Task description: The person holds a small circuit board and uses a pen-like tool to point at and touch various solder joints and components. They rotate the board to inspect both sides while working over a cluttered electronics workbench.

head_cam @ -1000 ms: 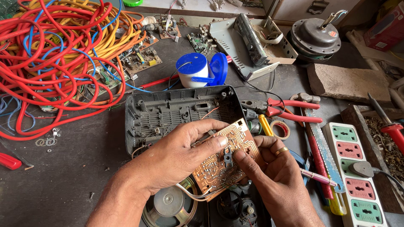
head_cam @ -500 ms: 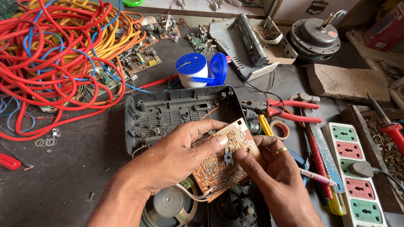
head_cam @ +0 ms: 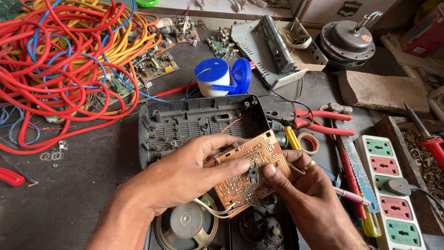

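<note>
Head view: both hands (head_cam: 185, 173) (head_cam: 307, 194) pinch an orange circuit board (head_cam: 252, 173).

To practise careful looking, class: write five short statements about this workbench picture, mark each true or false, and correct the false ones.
1. Both hands hold the brown circuit board. True: the left hand and the right hand grip it from either side.
2. The board shows its copper track side. True.
3. The grey plastic casing is closed. False: it lies open, with its ribbed inside showing.
4. The red-handled pliers are in the right hand. False: they lie on the bench, right of the casing.
5. The white tub's blue lid is shut. False: it is flipped open.
</note>
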